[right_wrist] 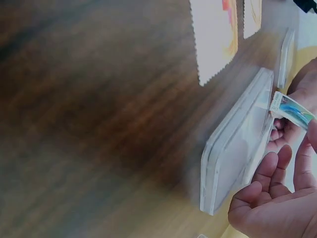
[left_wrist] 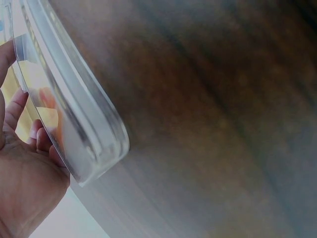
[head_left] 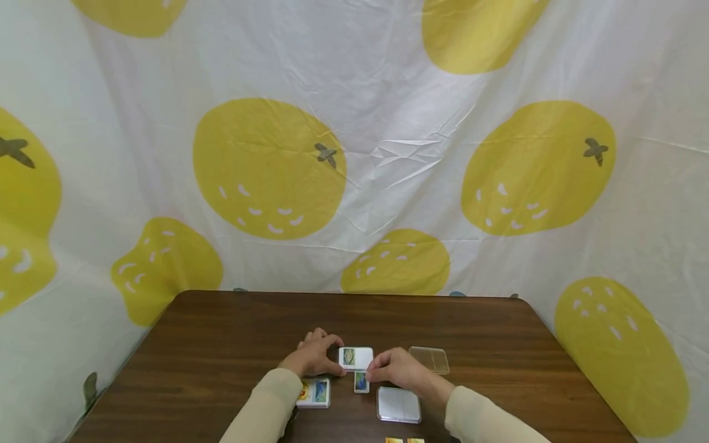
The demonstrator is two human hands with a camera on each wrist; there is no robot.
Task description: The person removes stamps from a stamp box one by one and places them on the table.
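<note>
2 hands (head_left: 313, 359) (head_left: 400, 369) hold 1 card case (head_left: 356, 358) — 3 more cases (head_left: 398, 404).

White backdrop (head_left: 388, 92) printed with big yellow fruit, dark stems and white flecks. Dark brown wood-grain table (head_left: 221, 344). Pale cream sleeves (head_left: 266, 406) at the near edge. Clear case (head_left: 356, 357) with a white card bearing a green-and-yellow picture. Small card (head_left: 361, 382) in blue and green. Card stack (head_left: 314, 392) showing orange, yellow and blue. Frosted white box (head_left: 398, 404); clear lid (head_left: 429, 359). Yellow-orange cards (head_left: 402, 440) at the near edge.
</note>
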